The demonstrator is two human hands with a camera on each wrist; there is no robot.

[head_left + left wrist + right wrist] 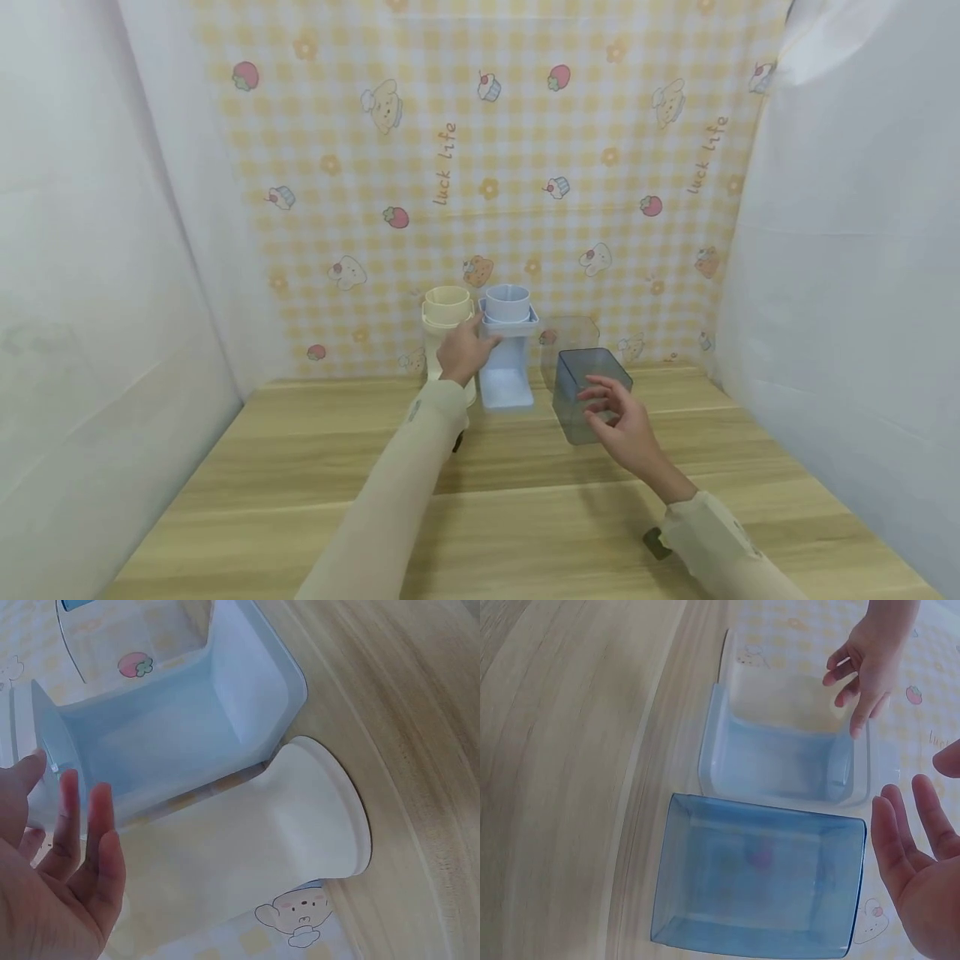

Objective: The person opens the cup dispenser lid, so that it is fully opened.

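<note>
A pale blue stand [506, 375] with a round blue cup [507, 304] in its top ring stands at the back of the table. Close on its left is a cream stand [225, 855], with a cream cup [447, 307] on top. My left hand [462, 350] reaches in front of the two stands, fingers spread and loosely bent, its fingertips right at the blue stand's top edge. To the right sits a see-through bluish box [757, 877]. Beside and partly over that box in the head view hovers my right hand [618, 421], fingers loosely bent and holding nothing.
A clear, faint-edged panel [570, 329] shows behind the bluish box. The wooden table [525, 533] ends at a yellow checked backdrop cloth [525, 167]. White curtains hang at the left [75, 292] and right [840, 275].
</note>
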